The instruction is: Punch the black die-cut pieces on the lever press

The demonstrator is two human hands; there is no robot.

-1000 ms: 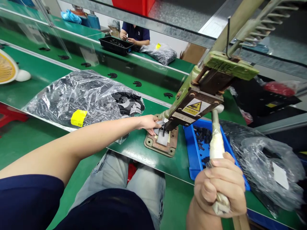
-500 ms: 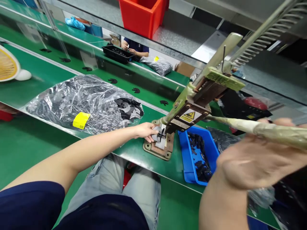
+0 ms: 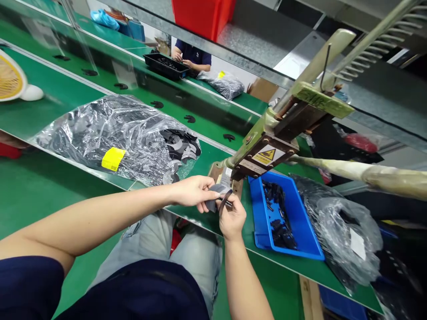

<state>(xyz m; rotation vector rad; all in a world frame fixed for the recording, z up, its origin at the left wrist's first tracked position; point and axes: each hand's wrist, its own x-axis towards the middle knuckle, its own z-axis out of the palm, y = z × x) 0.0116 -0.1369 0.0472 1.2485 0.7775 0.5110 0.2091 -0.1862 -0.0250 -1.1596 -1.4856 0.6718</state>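
The left hand (image 3: 191, 192) and right hand (image 3: 231, 216) met just in front of the hand press (image 3: 267, 151), both pinched on one small dark part (image 3: 217, 198). The left fingers gripped its grey flat end from the left; the right fingers closed on its thin curved black strip from below. The part hung above the green bench edge, clear of the press base. Right of the press sat a blue tray (image 3: 300, 240) of black pieces; left of it lay a clear bag (image 3: 110, 133) of dark parts.
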